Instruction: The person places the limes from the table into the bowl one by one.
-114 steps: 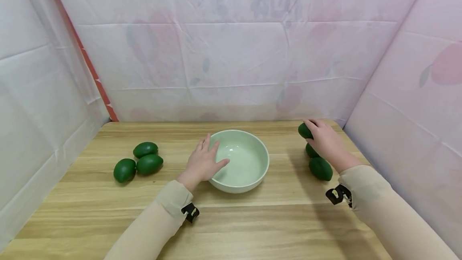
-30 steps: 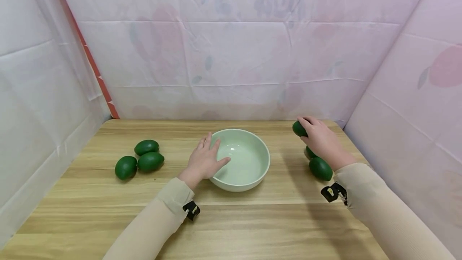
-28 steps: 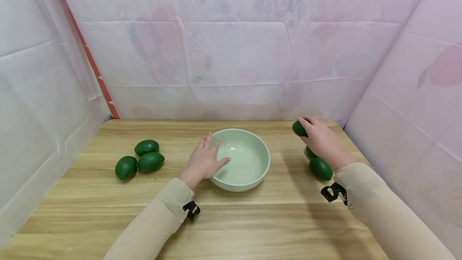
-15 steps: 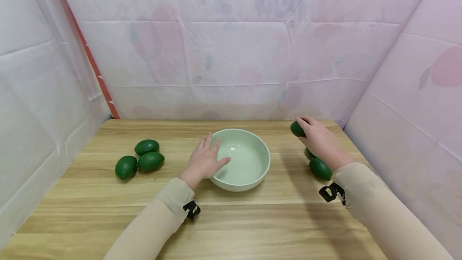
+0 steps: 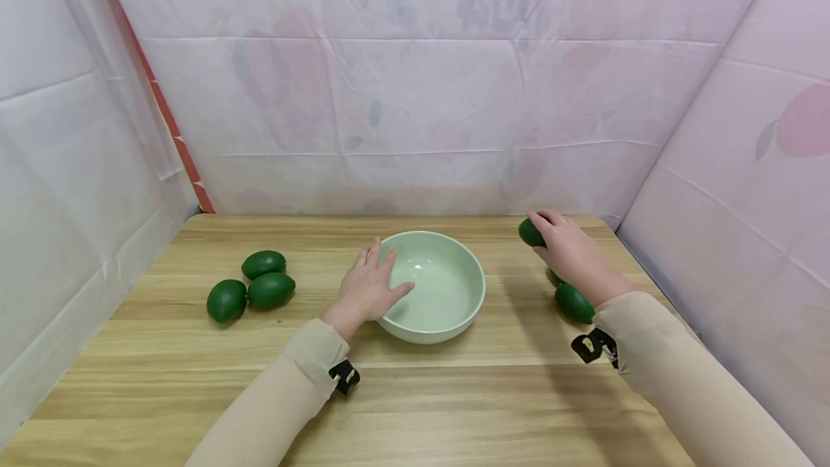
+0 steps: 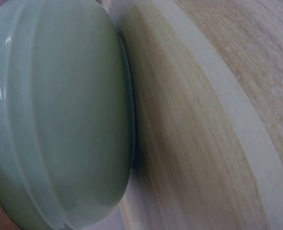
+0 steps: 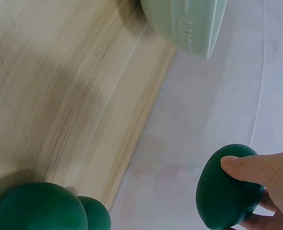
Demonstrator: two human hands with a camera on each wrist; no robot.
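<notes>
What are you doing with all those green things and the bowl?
A person sits at a wooden table. The right hand holds one green fruit, lifted off the table, with two more green fruits lying below it. The left hand rests on the rim of a pale green bowl, which has nothing in it. Three other green fruits lie off to the left.

Surface: wooden table
Centre: pale green bowl
Left: three green fruits
Right: two green fruits
</notes>
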